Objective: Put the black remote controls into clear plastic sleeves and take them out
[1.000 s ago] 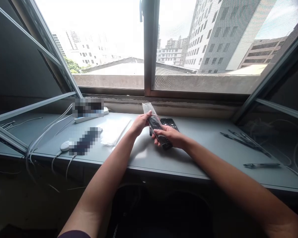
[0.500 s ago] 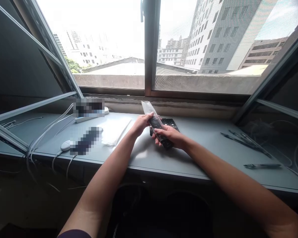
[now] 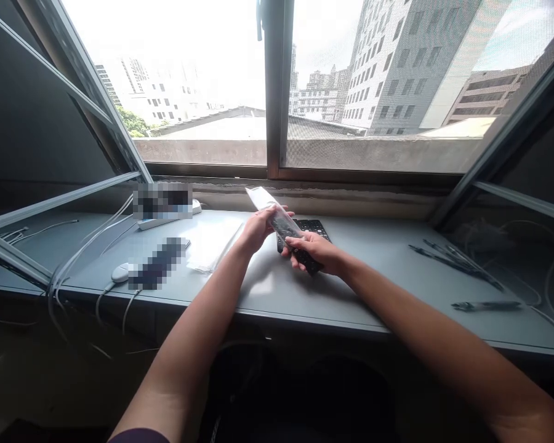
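Above the desk I hold a clear plastic bag (image 3: 260, 198) with a long, flat black item (image 3: 312, 262) partly inside it. The bag's loose end points up and away to the left. My left hand (image 3: 258, 229) grips the bag near its upper part, thumb on top. Lower down, my right hand (image 3: 314, 249) is closed around the black item and the bag's near end, fingers underneath. Just behind my hands lie black pieces with pale dots (image 3: 317, 228) on the desk, partly covered by my hands; their kind is not clear.
Flat clear bags (image 3: 212, 249) lie left of my hands on the desk (image 3: 351, 307). Farther left are a white power strip (image 3: 168, 220), a white mouse-like device (image 3: 120, 272) and cables (image 3: 80, 252). Several dark pens (image 3: 457, 264) lie at right. Metal frames (image 3: 69, 191) flank the desk.
The bag's upper end has swung to the left and lies at a lower slant. My left hand has shifted slightly left with it. My right hand stays almost in place.
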The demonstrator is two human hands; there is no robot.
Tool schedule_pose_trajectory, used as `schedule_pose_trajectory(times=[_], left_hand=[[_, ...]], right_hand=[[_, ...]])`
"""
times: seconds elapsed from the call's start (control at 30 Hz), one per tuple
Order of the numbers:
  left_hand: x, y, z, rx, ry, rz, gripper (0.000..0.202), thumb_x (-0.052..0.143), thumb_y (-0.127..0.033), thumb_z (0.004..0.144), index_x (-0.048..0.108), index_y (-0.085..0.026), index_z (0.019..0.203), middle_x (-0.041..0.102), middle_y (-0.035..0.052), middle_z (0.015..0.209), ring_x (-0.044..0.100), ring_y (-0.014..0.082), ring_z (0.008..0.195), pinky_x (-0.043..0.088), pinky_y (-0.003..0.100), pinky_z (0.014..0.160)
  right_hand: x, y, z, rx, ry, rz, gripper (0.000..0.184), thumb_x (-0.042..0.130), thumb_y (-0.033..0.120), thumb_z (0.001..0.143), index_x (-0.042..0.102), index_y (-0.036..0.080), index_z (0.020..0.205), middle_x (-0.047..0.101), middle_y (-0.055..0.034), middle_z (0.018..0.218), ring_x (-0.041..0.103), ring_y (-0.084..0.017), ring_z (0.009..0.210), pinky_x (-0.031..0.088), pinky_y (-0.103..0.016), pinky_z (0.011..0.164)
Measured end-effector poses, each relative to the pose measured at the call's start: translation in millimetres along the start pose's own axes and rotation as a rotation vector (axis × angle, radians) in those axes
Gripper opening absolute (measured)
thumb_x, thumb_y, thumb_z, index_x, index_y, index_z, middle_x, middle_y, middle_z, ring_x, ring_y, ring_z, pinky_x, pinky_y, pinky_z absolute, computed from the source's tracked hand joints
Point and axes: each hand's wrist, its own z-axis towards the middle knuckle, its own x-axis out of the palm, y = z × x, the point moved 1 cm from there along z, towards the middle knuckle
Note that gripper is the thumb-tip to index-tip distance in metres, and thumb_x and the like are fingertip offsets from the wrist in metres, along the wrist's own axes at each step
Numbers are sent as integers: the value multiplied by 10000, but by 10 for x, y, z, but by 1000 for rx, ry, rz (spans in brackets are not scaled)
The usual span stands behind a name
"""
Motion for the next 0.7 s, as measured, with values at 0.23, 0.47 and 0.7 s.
schedule_pose_trajectory(times=[0.23, 0.47, 0.7], left_hand=[[-309, -168, 96, 258, -650, -261, 323, 573, -310, 1016, 734, -142, 1242, 830, 121, 1089, 790, 197, 1063, 617, 270, 898], [-220, -111, 92, 117, -378, -197, 308, 550, -298, 995, 760, -117, 1130, 830, 150, 1096, 783, 229, 1074, 609, 295, 908], [-49, 37, 46, -78, 21, -104, 330, 622, -376, 988, 786, -137, 1146, 828, 132, 1116, 782, 289, 1051, 592, 376, 957]], right_hand=[[-87, 17, 25, -118, -94, 40, 362, 894, 441, 894, 747, 153, 1058, 810, -102, 938, 678, -140, 550, 517, -228, 395], [-171, 82, 27, -186, -250, 86, 318, 848, 455, 937, 774, 162, 1036, 797, -160, 1166, 802, -233, 798, 528, -235, 406], [-32, 124, -49, -52, -61, -2, 473, 829, 418, 954, 726, 169, 1343, 814, -103, 871, 803, -236, 679, 537, -231, 413]])
